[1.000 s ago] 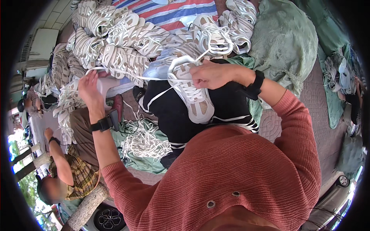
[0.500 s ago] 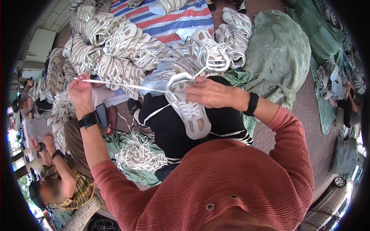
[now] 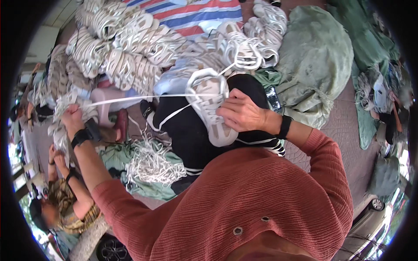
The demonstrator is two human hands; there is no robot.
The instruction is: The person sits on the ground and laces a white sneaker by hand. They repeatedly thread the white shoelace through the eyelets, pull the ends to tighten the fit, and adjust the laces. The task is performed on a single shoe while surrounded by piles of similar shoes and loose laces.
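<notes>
Faced a broad shoe pile (image 3: 126, 43) in white and beige, spread across the far left and centre, with a pale green sack (image 3: 313, 65) to its right and a striped sheet (image 3: 196, 17) beyond. Shared the left side with a co-worker (image 3: 74, 204) in a checked shirt. Wore a red sweater (image 3: 257, 195) and black trousers (image 3: 191, 135). Reached the left arm far out to the side, almost straight, with a dark band at the wrist; brought the right arm in from the other side, bent at the elbow, also banded. Had a lace heap (image 3: 154, 163) lying to the left on green cloth (image 3: 152, 190).

Kept the shoe (image 3: 213, 115), white and beige, on top of the trousers — toe toward the body, opening away, just short of another shoe (image 3: 237, 48).

Laid the right hand (image 3: 241, 112) against the shoe's right side, back up, fingers bent and partly closed over the lacing; could not tell whether anything thin was pinched beneath. Closed the left hand (image 3: 72, 116) into a fist, slightly blurred, around the end of a white lace (image 3: 117, 100) — drawn taut, nearly level, from the shoe's upper part.
</notes>
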